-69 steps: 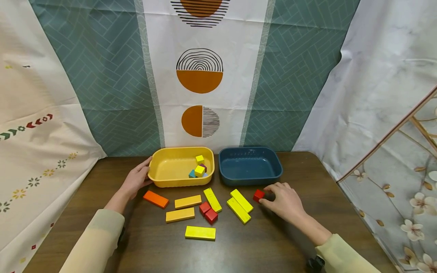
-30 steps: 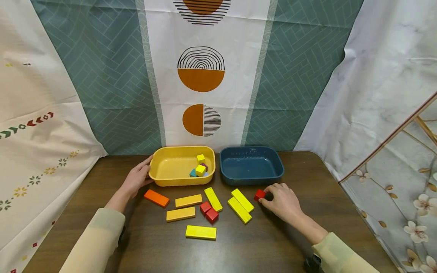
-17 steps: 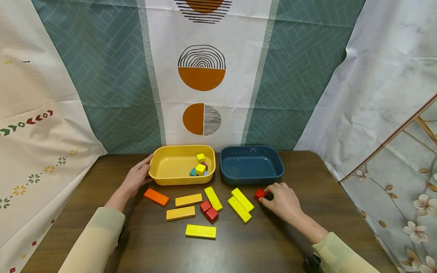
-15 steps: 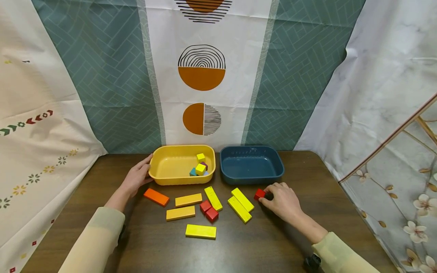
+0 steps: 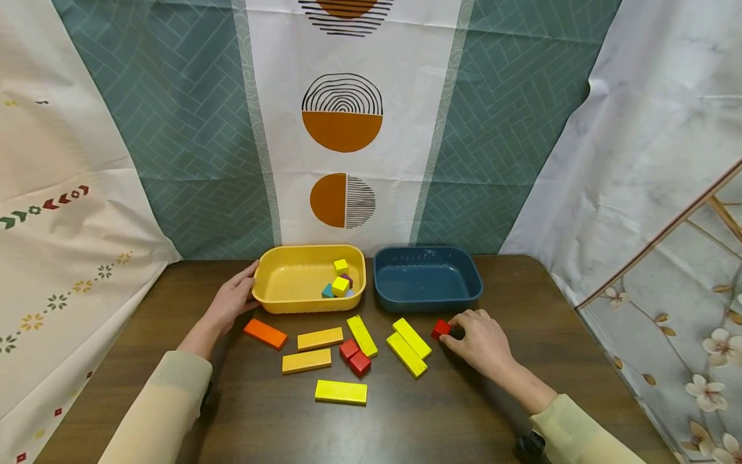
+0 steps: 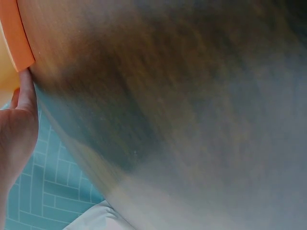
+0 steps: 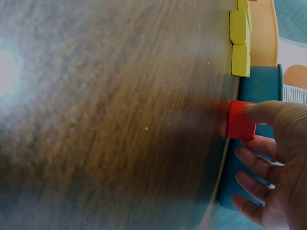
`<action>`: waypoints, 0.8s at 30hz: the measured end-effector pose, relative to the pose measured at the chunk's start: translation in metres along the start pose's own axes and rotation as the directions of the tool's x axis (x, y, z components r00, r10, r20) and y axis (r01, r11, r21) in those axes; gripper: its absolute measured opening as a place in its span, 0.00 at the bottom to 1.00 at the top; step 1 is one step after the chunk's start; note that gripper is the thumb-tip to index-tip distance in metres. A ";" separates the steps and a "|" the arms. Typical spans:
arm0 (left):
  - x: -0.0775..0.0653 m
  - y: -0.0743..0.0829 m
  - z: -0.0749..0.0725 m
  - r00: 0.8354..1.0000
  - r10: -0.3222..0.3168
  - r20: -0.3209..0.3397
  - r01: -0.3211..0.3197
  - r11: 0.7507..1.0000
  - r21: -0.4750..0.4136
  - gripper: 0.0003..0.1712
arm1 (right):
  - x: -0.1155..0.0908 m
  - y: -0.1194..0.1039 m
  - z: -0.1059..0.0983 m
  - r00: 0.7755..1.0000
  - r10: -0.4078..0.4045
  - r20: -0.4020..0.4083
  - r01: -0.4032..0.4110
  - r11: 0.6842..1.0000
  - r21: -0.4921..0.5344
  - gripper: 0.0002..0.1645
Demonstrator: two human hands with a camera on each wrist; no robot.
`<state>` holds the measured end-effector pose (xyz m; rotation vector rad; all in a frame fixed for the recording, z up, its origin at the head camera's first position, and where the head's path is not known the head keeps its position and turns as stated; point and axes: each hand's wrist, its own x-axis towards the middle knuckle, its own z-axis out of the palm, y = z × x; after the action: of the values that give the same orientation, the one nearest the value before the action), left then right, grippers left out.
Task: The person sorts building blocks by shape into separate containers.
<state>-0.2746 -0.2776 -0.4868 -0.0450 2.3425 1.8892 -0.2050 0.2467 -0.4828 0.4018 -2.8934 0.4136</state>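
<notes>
My right hand (image 5: 480, 343) pinches a red cube (image 5: 440, 329) between thumb and index finger. The cube sits on the table in front of the blue tray, and the right wrist view shows the same cube (image 7: 241, 120) with the other fingers spread behind it. At the upper left, my left hand (image 5: 230, 305) touches the left side of the yellow tray (image 5: 290, 308) with extended fingers. Several small cubes, including a yellow cube (image 5: 340, 287), lie in that tray's right part. An orange block (image 6: 17, 36) hides some left fingertips in the left wrist view.
The blue tray (image 5: 428, 304) stands right of the yellow one. On the brown table (image 5: 406, 428) lie two red cubes (image 5: 359, 363), an orange block (image 5: 265, 334), two light-orange blocks (image 5: 307, 361) and several yellow blocks (image 5: 341, 392). Fabric (image 5: 348, 38) hangs behind.
</notes>
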 end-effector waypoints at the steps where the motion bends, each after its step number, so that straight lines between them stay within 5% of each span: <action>1: 0.000 0.000 0.000 1.000 0.000 -0.001 0.000 1.000 -0.004 0.34 | 0.000 0.000 0.000 1.000 0.002 0.001 -0.002 1.000 0.001 0.20; 14: 0.001 0.001 0.000 1.000 -0.003 -0.001 0.003 1.000 0.002 0.34 | -0.001 0.000 -0.001 1.000 -0.016 -0.022 0.016 1.000 -0.006 0.20; 24: 0.002 0.000 0.001 1.000 0.001 -0.002 -0.001 1.000 -0.019 0.33 | 0.000 -0.010 -0.022 0.992 -0.059 -0.108 0.066 0.996 0.064 0.19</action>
<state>-0.2764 -0.2763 -0.4876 -0.0481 2.3262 1.9130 -0.1988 0.2439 -0.4592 0.4653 -2.7621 0.5079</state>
